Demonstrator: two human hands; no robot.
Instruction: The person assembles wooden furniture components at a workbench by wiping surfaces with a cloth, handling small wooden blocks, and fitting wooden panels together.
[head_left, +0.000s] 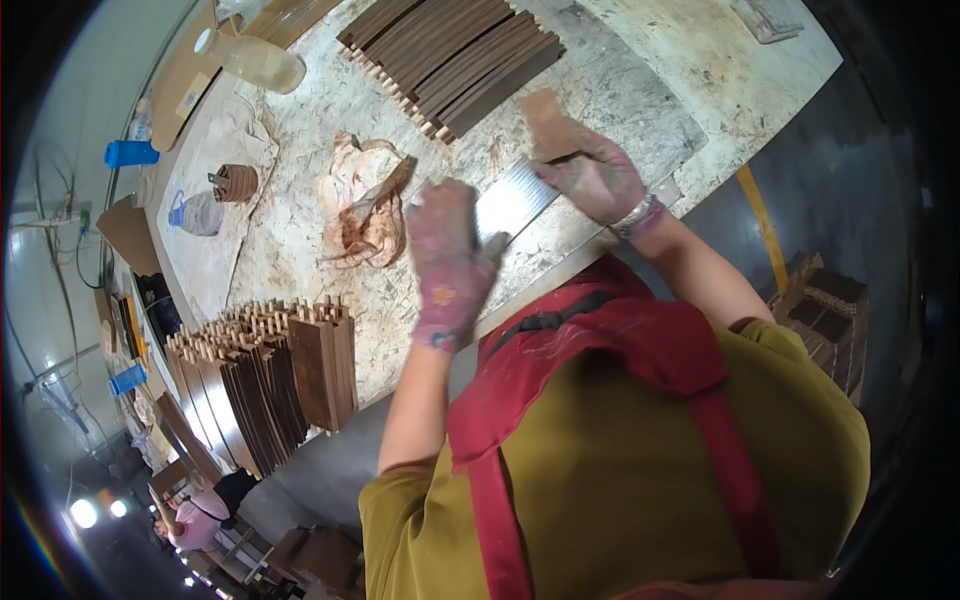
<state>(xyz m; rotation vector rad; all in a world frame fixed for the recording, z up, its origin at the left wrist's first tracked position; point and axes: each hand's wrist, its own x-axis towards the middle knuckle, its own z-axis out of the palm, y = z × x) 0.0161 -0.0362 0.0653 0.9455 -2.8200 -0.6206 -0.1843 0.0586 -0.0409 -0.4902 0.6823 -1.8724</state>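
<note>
The hands are apart, with a shiny board (512, 203) between them near the close edge of the desk (300, 110). The left hand (447, 255), blurred, touches the board's left end — I cannot tell whether its fingers are closed on it. The right hand (598, 182) is clamped on a piece of brown paper (541, 112) at the board's other end. A crumpled cloth (362, 215) lies left of the left hand — dark slats (460, 55) lie in a row beyond the board
</note>
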